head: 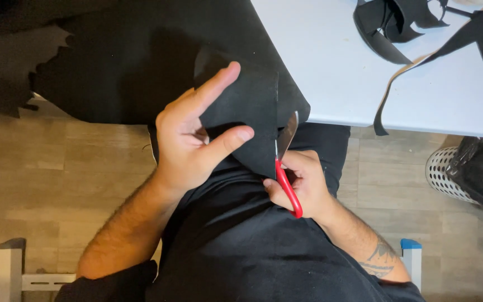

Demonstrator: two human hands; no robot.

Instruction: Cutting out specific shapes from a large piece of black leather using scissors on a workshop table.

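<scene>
A large sheet of black fabric [141, 50] hangs off the edge of a white table [331, 67] toward my lap. My left hand [191, 134] pinches a folded flap of that fabric between thumb and fingers, index finger stretched up along it. My right hand [303, 182] grips red-handled scissors [286, 168]. Their metal blades point up and bite into the fabric's lower edge, just right of my left thumb.
Black fabric strips and offcuts [420, 28] lie on the table at the upper right. A white perforated bin [448, 173] lined with a black bag stands on the wooden floor at right. White chair-frame parts show at the bottom left and bottom right.
</scene>
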